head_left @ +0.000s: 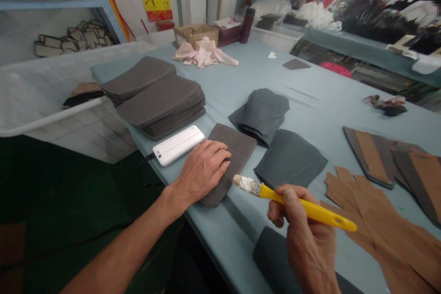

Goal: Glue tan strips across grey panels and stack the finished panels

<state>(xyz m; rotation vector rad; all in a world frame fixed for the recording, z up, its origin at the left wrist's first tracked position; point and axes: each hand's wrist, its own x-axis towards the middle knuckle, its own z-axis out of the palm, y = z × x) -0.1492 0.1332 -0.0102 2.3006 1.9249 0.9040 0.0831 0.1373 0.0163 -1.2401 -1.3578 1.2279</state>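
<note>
Head view: where do we find the grey panel (pixel 234 158)?

It lies on the blue-grey table cover (pixel 320 80), under our left hand (pixel 203 170), fingers flat and not gripping.

And our right hand (pixel 306 234)?

Its fingers grip a yellow brush (pixel 310 209) with white-crusted bristles (pixel 246 185). If our left hand presses too lightly, the panel can slide; a careless swing can smear the white power bank (pixel 178 145).

A production workshop: stacks of cut dark panels (pixel 160 105), a long covered worktable (pixel 310 87), blue metal shelving (pixel 51 3).
</note>
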